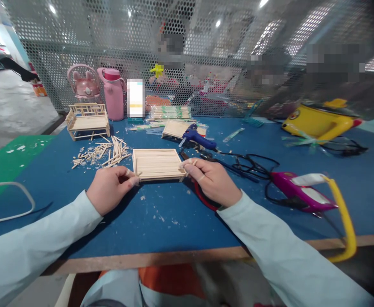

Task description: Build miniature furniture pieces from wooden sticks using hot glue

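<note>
On the blue tabletop before me lies a small rectangular panel (157,164) built from pale wooden sticks. My left hand (113,185) pinches its near left corner, where a short stick stands up. At the near right corner, the fingers of my right hand (211,177) are closed on the panel's end; small bits there are partly hidden by the fingertips. Red-handled pliers or cutters (203,198) lie partly beneath my right hand. Behind the panel is a blue hot glue gun (198,137), resting near another stick-built piece (170,129).
Cut stick pieces (115,151) are heaped left of the panel. Farther back stand a miniature stick-built bench (88,121), a pink bottle (114,96) and a lit phone (135,98). To the right are black cords (254,164), a purple tool (302,192) and a yellow bag (318,121).
</note>
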`<state>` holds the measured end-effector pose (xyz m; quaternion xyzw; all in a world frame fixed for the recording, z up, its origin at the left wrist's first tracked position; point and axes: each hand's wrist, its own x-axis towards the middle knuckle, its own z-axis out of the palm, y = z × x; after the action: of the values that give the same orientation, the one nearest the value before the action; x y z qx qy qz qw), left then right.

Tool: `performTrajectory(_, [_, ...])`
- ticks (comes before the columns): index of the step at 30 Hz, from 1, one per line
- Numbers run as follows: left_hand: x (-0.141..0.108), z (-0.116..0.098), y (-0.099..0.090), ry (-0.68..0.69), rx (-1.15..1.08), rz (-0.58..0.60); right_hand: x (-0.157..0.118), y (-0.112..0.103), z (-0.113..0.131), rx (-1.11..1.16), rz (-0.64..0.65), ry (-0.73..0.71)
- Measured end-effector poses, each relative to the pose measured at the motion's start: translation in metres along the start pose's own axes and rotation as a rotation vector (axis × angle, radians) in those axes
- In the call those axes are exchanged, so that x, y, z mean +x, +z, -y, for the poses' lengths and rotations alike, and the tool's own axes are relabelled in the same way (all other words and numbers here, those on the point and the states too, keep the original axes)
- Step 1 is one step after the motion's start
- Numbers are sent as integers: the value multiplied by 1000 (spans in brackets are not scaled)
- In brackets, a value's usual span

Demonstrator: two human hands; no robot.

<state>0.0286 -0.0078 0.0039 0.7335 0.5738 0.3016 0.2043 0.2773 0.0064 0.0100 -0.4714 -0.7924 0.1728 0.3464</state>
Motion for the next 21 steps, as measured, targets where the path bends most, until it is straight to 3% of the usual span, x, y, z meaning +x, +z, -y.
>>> performTrajectory(2, [0, -1, -1, -3, 12, 5, 0, 0, -1, 93, -91, 83])
performTrajectory(5, [0, -1, -2, 8, 45, -3, 2, -7, 0, 269, -483, 183])
performTrajectory(7, [0, 0, -3, 8, 59, -1, 5, -16, 4, 296, -716, 142])
performTrajectory(8, [-1, 0, -4, 4, 64, 4, 8, -21, 6, 274, -740, 103])
performTrajectory(11, [-1, 2, -6, -12, 85, 18, 21, -33, 18, 138, -616, 18])
performTrajectory(14, [-2, 2, -8, -22, 111, 17, 38, -30, 30, 113, -319, -3])
performTrajectory(16, [-2, 0, -8, -26, 127, 16, 45, -22, 36, 127, -196, -63])
performTrajectory(18, [-2, -2, -9, -32, 144, 30, 47, -15, 41, 101, -159, -175])
performTrajectory(21, [-4, -4, -11, -25, 203, 16, 39, -17, 44, 50, -255, -302])
